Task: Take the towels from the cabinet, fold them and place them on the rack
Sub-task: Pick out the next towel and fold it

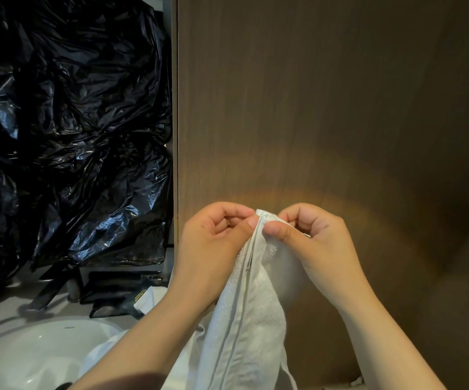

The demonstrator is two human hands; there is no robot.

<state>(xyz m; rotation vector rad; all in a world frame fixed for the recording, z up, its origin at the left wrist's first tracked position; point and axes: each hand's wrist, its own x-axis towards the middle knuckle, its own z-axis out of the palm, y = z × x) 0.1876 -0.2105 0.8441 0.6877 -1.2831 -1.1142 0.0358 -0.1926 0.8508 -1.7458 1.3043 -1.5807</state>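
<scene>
While the left hand [216, 235] and right hand [312, 235] pinch its meeting top corners, the soft, light towel [244, 319] hangs limp below them, seemingly doubled, so hemmed edges suit gripping.

Both hands are raised side by side in front of the body, close together and nearly touching. The left hand [216, 235] has its fingers curled into the palm, and its thumb presses the top corner of a white towel [250, 319] against them. The right hand [312, 240] mirrors it, fingers curled, thumb pinching the same corner from the other side. The bare left forearm [143, 347] rises from the lower left, the bare right forearm [382, 333] from the lower right.
</scene>
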